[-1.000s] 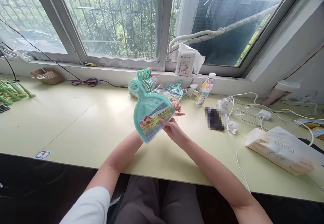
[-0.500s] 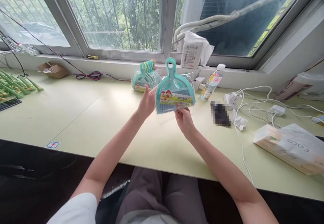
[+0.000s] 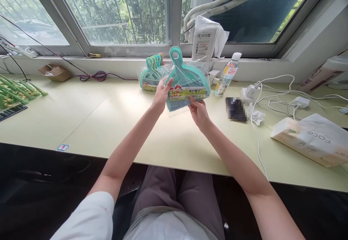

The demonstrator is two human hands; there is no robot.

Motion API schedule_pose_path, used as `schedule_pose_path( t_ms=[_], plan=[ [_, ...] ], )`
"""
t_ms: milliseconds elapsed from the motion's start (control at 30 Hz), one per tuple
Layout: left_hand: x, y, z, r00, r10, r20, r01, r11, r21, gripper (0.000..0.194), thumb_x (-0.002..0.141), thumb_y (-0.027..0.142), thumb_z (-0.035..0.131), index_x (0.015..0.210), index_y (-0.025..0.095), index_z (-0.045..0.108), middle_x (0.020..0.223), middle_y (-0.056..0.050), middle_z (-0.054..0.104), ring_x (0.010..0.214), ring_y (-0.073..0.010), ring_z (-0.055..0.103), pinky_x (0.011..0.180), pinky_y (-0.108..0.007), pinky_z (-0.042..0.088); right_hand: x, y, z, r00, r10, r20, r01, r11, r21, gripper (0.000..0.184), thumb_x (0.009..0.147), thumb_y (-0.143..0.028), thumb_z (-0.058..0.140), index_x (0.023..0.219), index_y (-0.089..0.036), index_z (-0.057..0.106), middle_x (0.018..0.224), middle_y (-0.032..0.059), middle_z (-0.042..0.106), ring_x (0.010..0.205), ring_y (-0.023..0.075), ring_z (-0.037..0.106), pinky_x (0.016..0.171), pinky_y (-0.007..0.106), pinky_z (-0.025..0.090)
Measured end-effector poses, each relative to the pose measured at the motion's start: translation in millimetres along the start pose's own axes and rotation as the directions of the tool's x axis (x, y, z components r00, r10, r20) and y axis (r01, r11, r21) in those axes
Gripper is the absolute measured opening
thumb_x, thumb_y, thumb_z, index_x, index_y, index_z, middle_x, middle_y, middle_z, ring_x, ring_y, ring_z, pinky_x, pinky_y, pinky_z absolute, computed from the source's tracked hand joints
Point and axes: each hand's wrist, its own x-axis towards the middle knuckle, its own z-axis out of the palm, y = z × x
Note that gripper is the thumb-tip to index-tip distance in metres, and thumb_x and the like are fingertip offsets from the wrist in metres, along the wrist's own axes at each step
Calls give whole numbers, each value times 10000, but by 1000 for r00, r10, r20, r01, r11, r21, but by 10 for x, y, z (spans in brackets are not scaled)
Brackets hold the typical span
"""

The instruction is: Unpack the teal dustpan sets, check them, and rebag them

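I hold a teal mini dustpan-and-brush set (image 3: 187,79) in clear wrapping upright above the pale green table (image 3: 89,120), handle up. My left hand (image 3: 161,94) grips its left edge with the fingers curled on it. My right hand (image 3: 198,110) pinches its lower edge just under the yellow-green label. Behind it, against the window ledge, stands a row of several more such sets (image 3: 152,74) in different colours.
Right of my hands lie a water bottle (image 3: 227,74), a dark blurred object (image 3: 235,109), white chargers and cables (image 3: 274,100), and a tissue pack (image 3: 312,140). A white bag (image 3: 207,41) sits on the sill. Green items (image 3: 16,93) and a small cardboard box (image 3: 56,71) are at left.
I turned the dustpan set from tilted to upright and lifted it farther from me, toward the row at the ledge. My left hand shifted to its left edge.
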Motion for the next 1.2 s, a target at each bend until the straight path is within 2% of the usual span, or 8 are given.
schedule_pose_path(
  t_ms=[100,233,533,700,867,1033,1200],
  plan=[
    [-74,-85,119,1000,-1,9,1,1000,-1,435,817,477,650,1142,194,592,1093,-80,690,1139,-241,603,992,-384,453,38,-30,-41,999,-35,-2,35,999,4,399,703,-231,699,1091,-270,618,1097,6,695,1175,219,598,1013,368,529],
    [-86,-105,195,998,29,57,-33,997,65,349,821,402,658,1083,176,609,1081,-79,687,1150,-245,587,1003,-389,433,118,-72,-120,997,-78,12,78,997,-5,354,713,-248,697,1061,-263,630,1087,9,698,1217,221,569,1004,364,533],
    [47,-127,282,990,106,88,-116,987,114,400,815,343,668,1181,209,578,1128,-62,658,1195,-244,550,1040,-387,394,222,-143,-218,996,-84,43,83,996,8,363,692,-233,699,1049,-256,632,1093,14,698,1217,218,570,1005,358,529],
    [-30,-88,175,990,32,138,-40,998,54,427,788,387,691,1153,189,592,1129,-81,670,1170,-263,573,1001,-393,433,193,-119,-166,997,-72,-18,73,996,52,440,692,-249,719,1117,-271,611,1122,5,692,1187,214,590,1006,356,529],
    [-124,-158,21,978,-41,205,29,998,61,407,708,333,764,1059,161,652,1104,-94,689,1170,-292,577,1019,-413,431,178,-80,-169,996,-54,66,52,998,41,441,696,-259,730,1123,-266,619,1118,15,696,1204,227,579,1006,374,526],
    [-116,-244,-73,961,-130,243,119,991,58,507,718,341,761,1176,193,603,1179,-92,662,1219,-288,544,1050,-436,414,229,-92,-284,991,36,127,-35,999,-10,441,670,-244,741,1099,-252,639,1113,17,705,1176,243,597,1004,396,525],
    [-75,-253,-154,939,-223,264,201,974,106,559,729,357,743,1232,206,552,1148,-101,662,1108,-294,611,922,-478,522,271,-115,-376,980,105,170,-90,991,-95,451,651,-233,748,1092,-232,652,1111,20,710,1173,259,598,1032,427,506]
  ],
)
